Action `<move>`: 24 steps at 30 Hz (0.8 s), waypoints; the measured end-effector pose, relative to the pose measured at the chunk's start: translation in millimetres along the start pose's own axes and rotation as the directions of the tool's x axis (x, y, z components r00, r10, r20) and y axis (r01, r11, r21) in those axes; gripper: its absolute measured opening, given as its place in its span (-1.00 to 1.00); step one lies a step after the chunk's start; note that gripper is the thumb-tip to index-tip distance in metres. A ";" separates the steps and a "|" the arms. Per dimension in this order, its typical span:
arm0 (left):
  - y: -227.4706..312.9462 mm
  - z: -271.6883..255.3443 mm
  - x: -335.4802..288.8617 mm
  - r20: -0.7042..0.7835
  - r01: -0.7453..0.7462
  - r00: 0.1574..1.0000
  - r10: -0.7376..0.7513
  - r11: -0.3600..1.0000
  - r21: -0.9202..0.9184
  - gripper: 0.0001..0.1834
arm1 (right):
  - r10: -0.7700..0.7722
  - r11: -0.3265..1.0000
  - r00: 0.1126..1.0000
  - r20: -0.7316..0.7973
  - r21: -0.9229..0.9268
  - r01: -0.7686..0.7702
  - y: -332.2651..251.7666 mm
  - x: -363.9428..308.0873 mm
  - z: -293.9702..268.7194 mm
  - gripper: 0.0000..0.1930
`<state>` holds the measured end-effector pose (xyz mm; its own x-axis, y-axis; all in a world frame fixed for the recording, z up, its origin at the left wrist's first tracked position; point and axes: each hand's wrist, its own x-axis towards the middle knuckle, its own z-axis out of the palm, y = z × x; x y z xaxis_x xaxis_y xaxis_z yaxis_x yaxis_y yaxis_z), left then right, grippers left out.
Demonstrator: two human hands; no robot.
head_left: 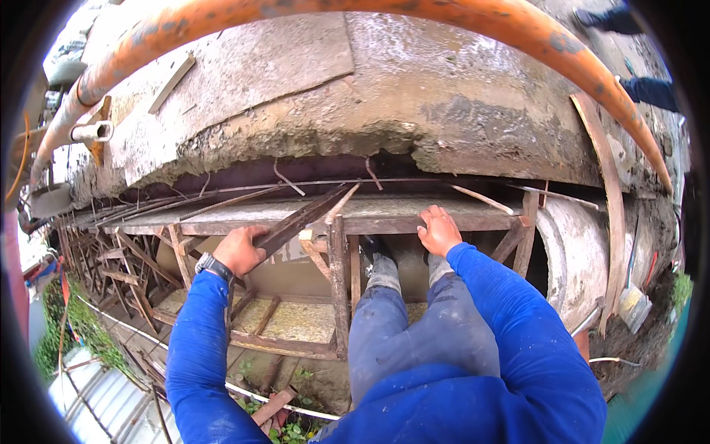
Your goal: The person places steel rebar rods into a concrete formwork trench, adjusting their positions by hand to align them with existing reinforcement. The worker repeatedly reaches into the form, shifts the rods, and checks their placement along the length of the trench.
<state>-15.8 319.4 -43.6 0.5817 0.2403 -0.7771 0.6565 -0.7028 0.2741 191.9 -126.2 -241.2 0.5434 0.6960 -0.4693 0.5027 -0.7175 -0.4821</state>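
My left hand, with a watch at the wrist, is closed round the near end of a dark, narrow wooden plank. The plank slants away to the right across a long wooden formwork board, its far end by the dark gap under the concrete edge. On that board's near edge my right hand takes hold, fingers curled over the top. Between my hands stands an upright timber post, with a short slanting wood strip at its top. My legs are below, among the timber supports.
A broken concrete slab lies beyond the gap, with bent rebar sticking out. An orange pipe arches overhead. At right are a large concrete pipe and a leaning plank. Another person's legs show far right.
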 end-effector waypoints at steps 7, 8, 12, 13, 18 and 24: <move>-39.5 35.0 74.9 -0.006 0.025 1.000 -0.025 0.983 0.184 -0.39 | 0.159 0.987 0.980 0.123 -0.033 -0.156 -13.0 65.4 51.1 -0.58; -39.5 42.2 90.2 0.000 0.044 0.999 -0.045 0.982 0.183 -0.40 | 0.187 0.982 0.972 0.144 -0.009 -0.188 -14.3 73.1 58.7 -0.57; -60.1 84.3 152.8 -0.009 0.146 0.989 -0.146 0.977 0.155 -0.48 | 0.228 0.972 0.961 0.158 0.025 -0.235 -33.1 94.9 91.4 -0.57; -59.6 91.4 165.0 -0.007 0.190 0.982 -0.191 0.972 0.139 -0.51 | 0.249 0.968 0.963 0.102 -0.032 -0.248 -40.2 93.0 97.6 -0.59; -68.5 122.3 218.9 -0.007 0.297 0.955 -0.297 0.954 0.049 -0.51 | 0.267 0.956 0.959 -0.091 -0.101 -0.276 -51.3 92.4 108.5 -0.61; -72.6 165.1 243.0 -0.112 0.242 0.961 -0.254 0.964 -0.110 -0.41 | 0.211 0.963 0.961 -0.180 -0.131 -0.236 -53.4 89.4 109.0 -0.69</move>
<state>-1.4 318.3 -345.9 0.4458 0.4846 -0.7526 0.8266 -0.5456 0.1382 140.4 -22.8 -338.0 0.7493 0.5123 -0.4196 0.4435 -0.8588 -0.2566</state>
